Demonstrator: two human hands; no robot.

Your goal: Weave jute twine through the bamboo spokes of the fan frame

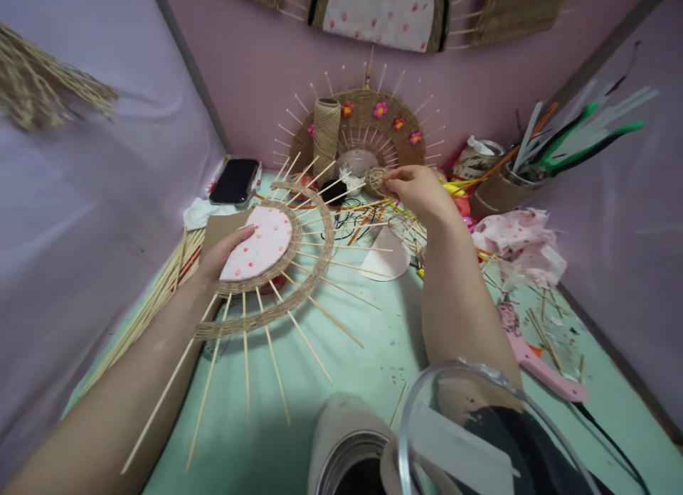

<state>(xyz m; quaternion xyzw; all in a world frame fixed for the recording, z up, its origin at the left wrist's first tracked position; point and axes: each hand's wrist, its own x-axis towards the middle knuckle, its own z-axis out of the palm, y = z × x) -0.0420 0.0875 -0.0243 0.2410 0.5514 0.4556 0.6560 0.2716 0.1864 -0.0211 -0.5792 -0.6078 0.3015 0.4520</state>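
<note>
My left hand (223, 257) grips the left edge of a half-round craft piece (267, 257): a pink spotted fabric centre ringed with jute braid, with wooden skewers fanning out from it. It is held tilted above the green table (373, 353). My right hand (419, 185) reaches to the back of the table, fingers pinched together beside a small ball of jute twine (375, 181). What the fingers hold is too small to make out.
A finished skewer fan with flowers (373, 121) leans on the pink wall behind a twine spool (326, 132). A phone (233, 181) lies at back left, a skewer bundle (154, 303) along the left edge, pink fabric (520, 242), a pink glue gun (538, 367) and a tool cup (504, 189) at right.
</note>
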